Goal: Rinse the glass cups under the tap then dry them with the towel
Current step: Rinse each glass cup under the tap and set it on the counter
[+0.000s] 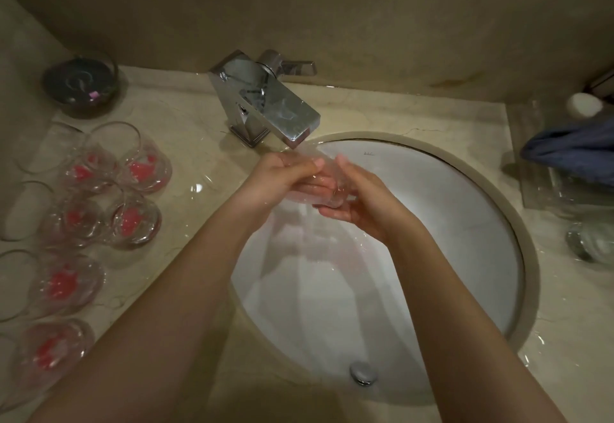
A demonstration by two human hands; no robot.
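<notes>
A beige marble worktop (186,130) runs under a tan wall, with a round white undermount sink (465,210) sunk into it and a chrome drain stopper (363,372) at the basin's near side. A square chrome tap (265,103) stands at the back edge, its spout reaching over the basin.

Just below the spout both hands meet over the sink around one clear glass cup (327,201). The left hand (285,173) has its grip curled over the cup from the left, thumb lying across the top. The right hand (362,196) cups it from the right and underneath, fingers wrapped round the glass. The cup lies tilted, and its outline is hard to follow through the wet glass. Whether water is running from the spout cannot be told clearly.

On the worktop to the left, well apart from the sink, stands a cluster of clear glass cups (133,219) with red marks showing at their bases. Behind them sits a dark glass bowl (81,86).

On the right side a dark blue towel (571,146) lies draped over a clear tray (545,190). A small white object (584,105) rests beyond it, and another glass (588,243) sits nearer, beside the basin's rim.
</notes>
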